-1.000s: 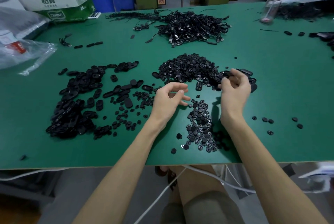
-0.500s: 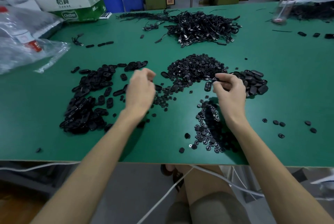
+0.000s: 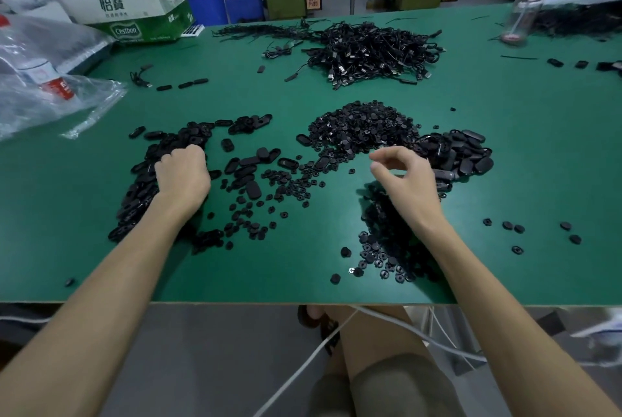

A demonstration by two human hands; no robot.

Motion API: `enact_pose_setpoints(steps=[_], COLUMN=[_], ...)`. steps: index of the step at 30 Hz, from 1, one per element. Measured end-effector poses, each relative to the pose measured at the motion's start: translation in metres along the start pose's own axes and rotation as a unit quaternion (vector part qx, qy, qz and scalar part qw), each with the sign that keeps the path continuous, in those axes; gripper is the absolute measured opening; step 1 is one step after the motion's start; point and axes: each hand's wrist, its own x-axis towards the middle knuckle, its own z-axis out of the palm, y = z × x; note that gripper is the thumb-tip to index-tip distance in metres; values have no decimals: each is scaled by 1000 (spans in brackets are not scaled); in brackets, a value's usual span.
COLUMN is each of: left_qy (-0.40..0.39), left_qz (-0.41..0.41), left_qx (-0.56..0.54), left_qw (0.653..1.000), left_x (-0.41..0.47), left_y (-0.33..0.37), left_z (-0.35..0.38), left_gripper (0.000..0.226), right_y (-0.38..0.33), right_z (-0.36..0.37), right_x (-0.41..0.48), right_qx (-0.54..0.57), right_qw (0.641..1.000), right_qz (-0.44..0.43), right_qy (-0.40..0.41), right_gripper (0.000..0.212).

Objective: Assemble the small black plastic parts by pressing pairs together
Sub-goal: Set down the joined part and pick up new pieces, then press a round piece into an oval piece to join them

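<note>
On the green table point(image 3: 303, 282), black oval plastic parts lie in a long pile point(image 3: 138, 194) at the left. My left hand point(image 3: 183, 176) sits on that pile, knuckles up, its fingers curled down around oval parts; the fingertips are hidden. A heap of small round black parts point(image 3: 363, 127) lies in the middle. A second pile of oval pieces point(image 3: 464, 154) lies to its right. My right hand point(image 3: 407, 177) hovers between them with loosely curled fingers, thumb and forefinger apart, holding nothing. More small round parts point(image 3: 387, 248) lie under its wrist.
A tangle of black cables point(image 3: 370, 50) lies at the back centre. A cardboard box point(image 3: 134, 16) and clear plastic bags point(image 3: 43, 90) fill the back left. A clear bottle point(image 3: 525, 9) stands at the back right. Loose round parts point(image 3: 511, 226) dot the right side.
My left hand has swung from the table's middle to the left oval pile and curled into it. My right hand has left the right-hand pile, and it pinches nothing now.
</note>
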Motion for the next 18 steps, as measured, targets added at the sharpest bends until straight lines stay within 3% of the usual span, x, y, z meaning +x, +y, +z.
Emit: enact_pose_setpoints(steps=[1,3,4,7,10,13,18], left_qy=[13,44,56,34,-40,-79,-115], left_qz=[3,1,5,22,80,150,125], left_qx=[6,-2,-37,-214,-377,-459,-596], left_qw=[1000,999,998,976,922,872,785], left_x=[-2,-2,-2,-6,-22,-38,-56], left_y=[2,7,11,33,67,98,138], left_z=[-2,-3,-2,-2,-6,-4,9], left_gripper=[38,18,7,14,10,8,11], right_y=[0,0,1,1,1,2,1], right_z=[1,2,3,4,6,5,6], right_x=[-1,-2,-2,-1,0,0,0], right_qx=[-13,-50,-73,-131,-157,-150,-167], right_qw=[1000,997,994,985,979,980,977], right_qz=[-7,-28,-36,-32,-33,-33,-42], right_qy=[-23,-56,-68,-109,-128,-125,-125], right_gripper=[12,11,11,17,27,31,28])
